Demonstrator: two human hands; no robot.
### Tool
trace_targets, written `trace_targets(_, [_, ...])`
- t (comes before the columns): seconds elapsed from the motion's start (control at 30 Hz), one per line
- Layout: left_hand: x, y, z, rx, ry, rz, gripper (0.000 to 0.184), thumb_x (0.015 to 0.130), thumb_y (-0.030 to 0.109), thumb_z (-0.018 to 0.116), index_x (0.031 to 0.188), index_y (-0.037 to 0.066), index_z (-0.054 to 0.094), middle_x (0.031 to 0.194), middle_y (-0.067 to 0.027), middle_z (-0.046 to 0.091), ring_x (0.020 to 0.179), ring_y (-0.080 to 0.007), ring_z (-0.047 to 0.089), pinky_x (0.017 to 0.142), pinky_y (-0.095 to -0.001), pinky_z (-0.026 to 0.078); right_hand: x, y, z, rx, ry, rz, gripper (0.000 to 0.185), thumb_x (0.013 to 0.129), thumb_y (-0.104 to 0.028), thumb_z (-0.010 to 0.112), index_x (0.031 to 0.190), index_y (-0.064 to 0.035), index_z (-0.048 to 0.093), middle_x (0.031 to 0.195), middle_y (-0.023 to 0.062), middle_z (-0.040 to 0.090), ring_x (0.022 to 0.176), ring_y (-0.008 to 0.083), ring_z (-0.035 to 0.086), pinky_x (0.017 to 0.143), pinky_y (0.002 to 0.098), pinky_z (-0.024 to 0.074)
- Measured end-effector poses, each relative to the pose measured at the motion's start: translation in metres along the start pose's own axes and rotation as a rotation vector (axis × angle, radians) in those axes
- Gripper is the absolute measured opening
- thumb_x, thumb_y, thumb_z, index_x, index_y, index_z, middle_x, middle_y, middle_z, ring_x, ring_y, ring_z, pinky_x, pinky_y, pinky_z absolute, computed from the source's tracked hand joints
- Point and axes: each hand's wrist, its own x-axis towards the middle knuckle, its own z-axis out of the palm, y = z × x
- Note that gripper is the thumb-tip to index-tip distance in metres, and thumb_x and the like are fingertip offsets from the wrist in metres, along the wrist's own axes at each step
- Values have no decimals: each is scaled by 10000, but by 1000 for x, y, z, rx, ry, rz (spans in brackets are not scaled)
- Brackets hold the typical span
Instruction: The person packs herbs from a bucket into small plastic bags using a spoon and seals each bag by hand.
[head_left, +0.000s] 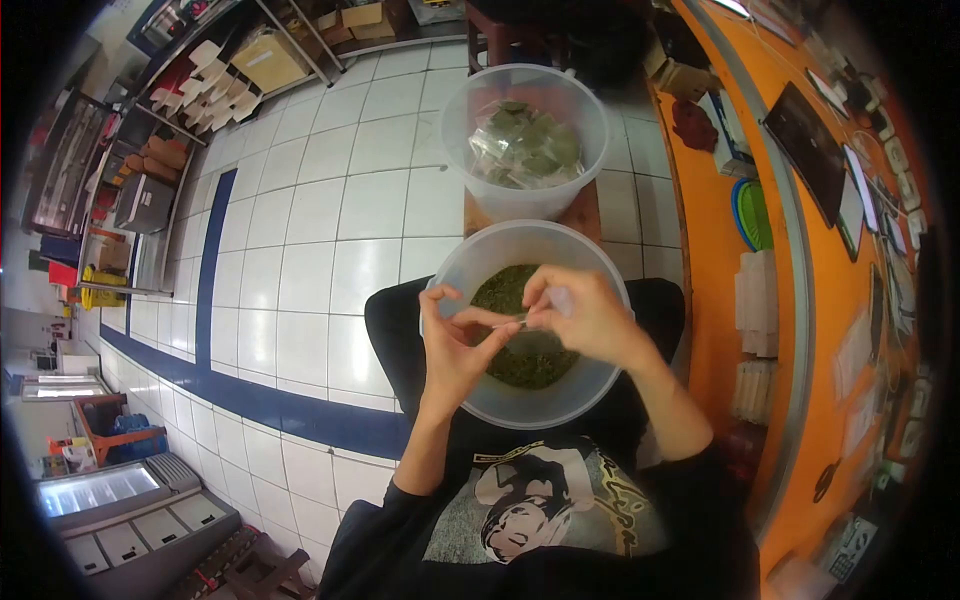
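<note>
On my lap stands a translucent white plastic tub (462, 265) with a dark green, finely chopped leafy mix (530, 370) inside. My left hand (462, 335) is over the tub, thumb and index finger pinched together. Opposite it, my right hand (585, 315) is closed, its fingertips meeting those of the left. Between them is a small, thin, clear piece of plastic (522, 321), seemingly a little bag, mostly hidden by the fingers. Just beyond, a second translucent tub (455, 130) holds several small clear plastic bags (525, 145) filled with something green.
The far tub rests on a low brown wooden support (585, 215). To my right runs an orange counter (715, 330) with a laptop (805, 150), stacked white packs (757, 300) and a green lid (752, 213). White floor tiles (300, 230) and metal shelving (290, 40) lie to the left.
</note>
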Motion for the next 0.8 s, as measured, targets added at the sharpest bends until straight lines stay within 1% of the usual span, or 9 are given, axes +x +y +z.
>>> trace_targets(0.1, [4,10,-2,68,145,190,613,858,14,684,1274,63,236,1209,-214,573,1074,-223,586,924,-338,479,27,1,-19,253,266,97,190,818,-78,717,968,-38,608,808,42,648,676,107,598,622,248,478])
trace_targets(0.2, [7,9,-13,92,329,232,573,912,124,645,1334,55,263,1414,-237,405,1208,-265,512,962,-354,461,41,19,-43,323,627,109,294,855,-133,710,1109,-52,589,1059,55,603,682,57,560,502,188,418])
trace_targets(0.3, [5,5,-14,70,340,223,500,903,58,628,1305,39,332,1376,-199,446,1167,-256,535,963,-363,460,22,22,-35,384,695,223,338,866,-128,694,1171,-66,563,1068,49,591,725,60,556,494,194,418])
trace_targets(0.37, [2,1,-13,81,310,189,430,910,57,618,1270,28,382,1325,-177,490,1123,-227,555,941,-341,467,-3,15,-18,385,619,299,401,854,-76,681,1223,-72,524,1118,55,561,833,81,572,573,197,456])
trace_targets(0.43, [1,-3,-10,92,280,152,364,918,56,607,1235,17,432,1273,-154,533,1080,-197,575,919,-320,474,-21,20,2,713,346,322,525,829,3,651,1298,-81,429,1191,103,511,935,157,605,661,240,504])
trace_targets(0.57, [-3,2,-5,86,104,34,241,946,92,588,1158,3,514,1111,-93,587,1024,-159,571,891,-312,478,-32,8,34,1024,105,336,690,794,96,614,1357,-106,269,1191,175,485,1111,304,596,855,389,551])
trace_targets(0.7, [-13,15,-2,17,-61,-111,204,956,95,574,1131,-5,542,1057,-73,583,941,-127,578,809,-279,497,-35,13,45,911,91,358,647,798,26,685,1311,-103,313,1091,106,538,1003,212,615,826,339,538])
trace_targets(0.73, [-14,10,-5,135,-97,13,197,949,98,588,1107,-15,556,1030,-80,591,888,-133,604,780,-276,512,-35,15,47,816,117,333,618,791,-5,720,1280,-98,353,1053,74,549,948,169,618,808,312,532])
trace_targets(0.8, [-16,11,-1,72,-100,-48,172,932,76,608,1073,-18,579,964,-68,613,841,-117,607,756,-264,507,-35,18,47,721,123,338,580,770,-34,757,1227,-91,404,1030,53,548,901,140,606,776,288,526])
